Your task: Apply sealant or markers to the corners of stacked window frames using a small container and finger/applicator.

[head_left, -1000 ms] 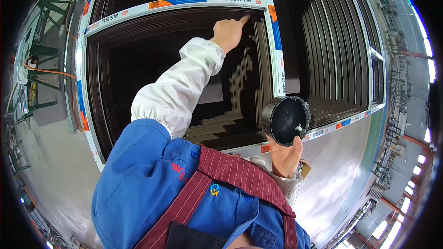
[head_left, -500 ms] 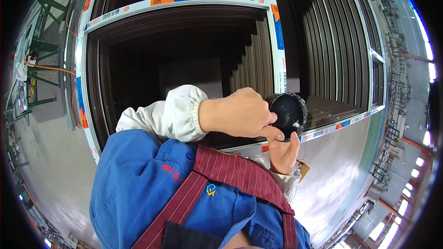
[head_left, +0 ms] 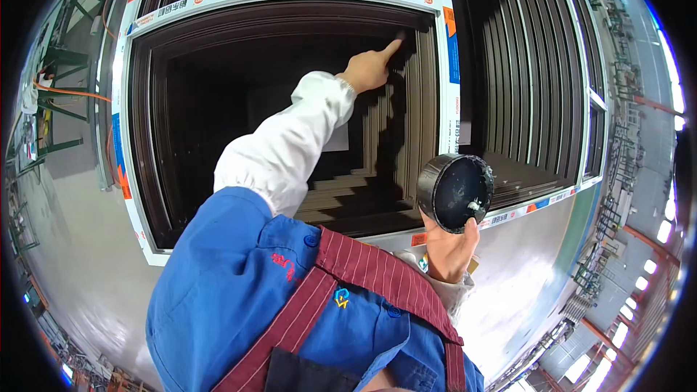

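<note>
My right hand [head_left: 446, 250] grips a short, round black cup [head_left: 459, 192] from below, its thumb at the near rim. The cup is tilted, so its dark inside shows, with a small white lump [head_left: 475, 205] near the thumb. My left hand [head_left: 369, 70] reaches out over the stacked dark brown window frames [head_left: 417, 101]. Its index finger is stretched to the far right inner corner of the frame opening, while the other fingers curl in. It appears to hold nothing. Shadow partly hides the fingertip, so I cannot tell whether it touches the frame.
White printed protective tape [head_left: 448, 65] covers the top frame's bars. More stacked frames [head_left: 523, 65] fill the right side of the pile. Green metal stands [head_left: 69, 65] and an orange hose [head_left: 76, 92] lie to the left. Pale floor [head_left: 523, 268] runs along the near side.
My left hand has moved from the cup to the far right inner corner, stretching out its index finger. My right hand still holds the cup, now seen slightly more to the right.
</note>
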The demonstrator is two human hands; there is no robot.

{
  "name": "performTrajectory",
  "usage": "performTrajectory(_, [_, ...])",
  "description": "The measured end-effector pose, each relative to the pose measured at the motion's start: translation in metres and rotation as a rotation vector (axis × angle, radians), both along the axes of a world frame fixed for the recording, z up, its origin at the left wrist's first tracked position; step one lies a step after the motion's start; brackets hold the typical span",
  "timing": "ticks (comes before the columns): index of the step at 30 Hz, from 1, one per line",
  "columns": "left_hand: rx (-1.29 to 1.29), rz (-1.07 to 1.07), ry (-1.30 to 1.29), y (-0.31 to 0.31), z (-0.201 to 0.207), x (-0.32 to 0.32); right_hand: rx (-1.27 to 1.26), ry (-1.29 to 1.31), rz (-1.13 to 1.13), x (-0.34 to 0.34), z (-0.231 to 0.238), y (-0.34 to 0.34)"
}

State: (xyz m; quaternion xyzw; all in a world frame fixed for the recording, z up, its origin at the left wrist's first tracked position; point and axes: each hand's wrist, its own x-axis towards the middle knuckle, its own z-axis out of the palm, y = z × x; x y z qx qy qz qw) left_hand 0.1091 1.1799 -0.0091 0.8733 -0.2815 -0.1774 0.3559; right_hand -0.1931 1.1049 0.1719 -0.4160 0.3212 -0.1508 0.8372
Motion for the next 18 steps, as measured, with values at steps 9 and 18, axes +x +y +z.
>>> performTrajectory(9, [0.082,-0.047,0.028,-0.042,-0.009,0.018,-0.044,0.049,-0.007,0.002,0.0,-0.002])
performTrajectory(18, [0.283,0.058,-0.267,-0.045,-0.017,0.011,-0.03,0.067,-0.021,0.001,-0.004,-0.004])
